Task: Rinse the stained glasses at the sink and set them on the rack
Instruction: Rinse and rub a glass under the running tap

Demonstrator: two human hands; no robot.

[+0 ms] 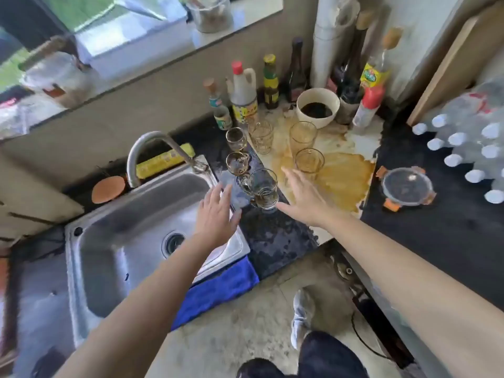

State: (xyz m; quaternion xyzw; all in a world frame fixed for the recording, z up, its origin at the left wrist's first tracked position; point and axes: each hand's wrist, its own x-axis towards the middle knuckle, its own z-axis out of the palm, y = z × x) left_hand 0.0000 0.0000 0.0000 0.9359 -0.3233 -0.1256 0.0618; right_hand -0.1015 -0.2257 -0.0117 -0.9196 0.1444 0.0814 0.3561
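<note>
A handled glass mug [263,188] with brown dregs stands on the dark counter just right of the steel sink [131,236]. My left hand [218,211] hovers open over the sink's right rim, left of the mug. My right hand [302,197] is open just right of the mug, fingers spread, not touching it. Behind the mug stand two small stained glasses [238,162] [236,139]. Three taller stained glasses [262,136] [302,136] [309,160] stand on a pale, brown-stained board [346,181]. The curved tap [152,148] arches over the sink. No rack is visible.
Sauce bottles [243,94] and a white bowl [317,106] crowd the back corner. A lidded round container [406,186] and a pack of water bottles [469,148] sit at right. A blue cloth [218,290] hangs over the counter's front edge. A yellow sponge [163,162] lies behind the tap.
</note>
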